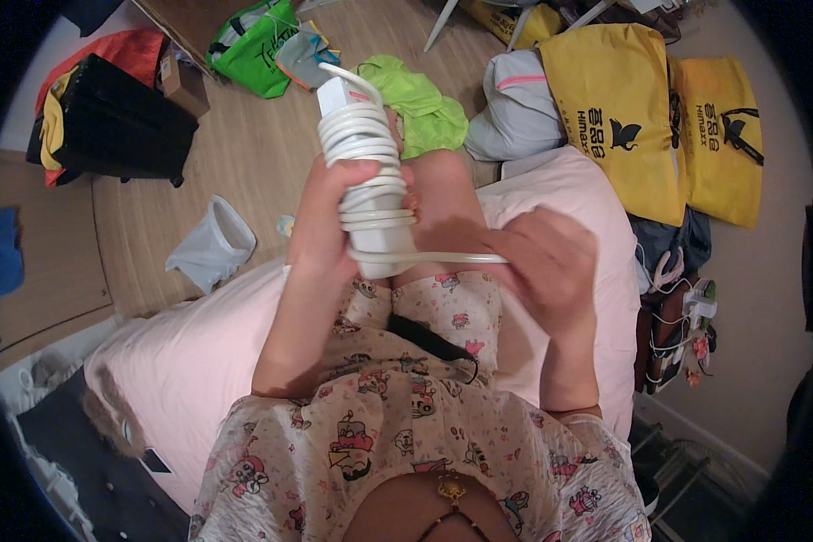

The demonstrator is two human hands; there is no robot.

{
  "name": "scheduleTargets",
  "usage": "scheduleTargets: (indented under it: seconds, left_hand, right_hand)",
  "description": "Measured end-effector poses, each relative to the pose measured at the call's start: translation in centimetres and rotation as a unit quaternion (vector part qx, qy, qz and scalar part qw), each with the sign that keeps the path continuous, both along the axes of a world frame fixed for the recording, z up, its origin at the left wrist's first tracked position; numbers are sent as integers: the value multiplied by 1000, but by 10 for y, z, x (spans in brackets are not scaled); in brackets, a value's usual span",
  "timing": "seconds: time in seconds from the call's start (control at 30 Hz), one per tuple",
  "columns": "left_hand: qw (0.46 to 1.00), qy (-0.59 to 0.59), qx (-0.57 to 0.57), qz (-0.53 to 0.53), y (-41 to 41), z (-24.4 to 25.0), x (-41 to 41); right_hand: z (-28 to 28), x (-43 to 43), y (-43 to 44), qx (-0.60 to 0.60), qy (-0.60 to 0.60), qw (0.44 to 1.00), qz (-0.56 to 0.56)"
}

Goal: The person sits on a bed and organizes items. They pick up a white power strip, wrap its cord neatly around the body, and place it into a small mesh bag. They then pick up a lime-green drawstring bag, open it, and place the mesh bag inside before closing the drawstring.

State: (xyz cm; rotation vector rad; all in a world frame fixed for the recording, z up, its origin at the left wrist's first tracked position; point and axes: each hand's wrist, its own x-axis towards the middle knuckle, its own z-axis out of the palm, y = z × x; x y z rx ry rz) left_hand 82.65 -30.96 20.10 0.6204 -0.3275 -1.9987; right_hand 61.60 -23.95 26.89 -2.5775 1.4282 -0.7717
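Observation:
A white power strip (379, 247) is held up above my knees, tilted slightly. Its white cord (369, 181) lies around it in several turns. My left hand (335, 196) grips the strip and the turns, thumb across the front and fingertips showing at the right side. From the strip's lower end one length of cord runs right to my right hand (542, 261), which is closed on it. That hand looks slightly blurred, and the cord beyond its grip is hidden.
I sit on a pink-sheeted bed (196, 345). Yellow bags (610, 122) stand at the right, beside a grey bag (515, 101). Bright green cloth (427, 115) lies beyond my knees. On the floor to the left are a white bin (217, 237) with a liner and a black suitcase (129, 122).

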Motion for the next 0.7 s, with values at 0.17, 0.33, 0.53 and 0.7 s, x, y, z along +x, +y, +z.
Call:
scheduleTargets:
  seconds: [0.17,0.33,0.53,0.7]
  left_hand:
    - [995,5,-38,-90,6,-12,12]
    - [982,0,-73,-171,29,13,-12]
    - [976,64,-61,-197,45,3,-16]
    - [976,32,-27,-215,51,2,-10]
  right_hand:
    - [3,-8,-18,-159,10,987,-36]
    - [-9,6,-43,-142,71,978,-134]
    - [-10,1,-54,141,-164,971,-102]
    - [-10,6,-51,151,-382,912,-12]
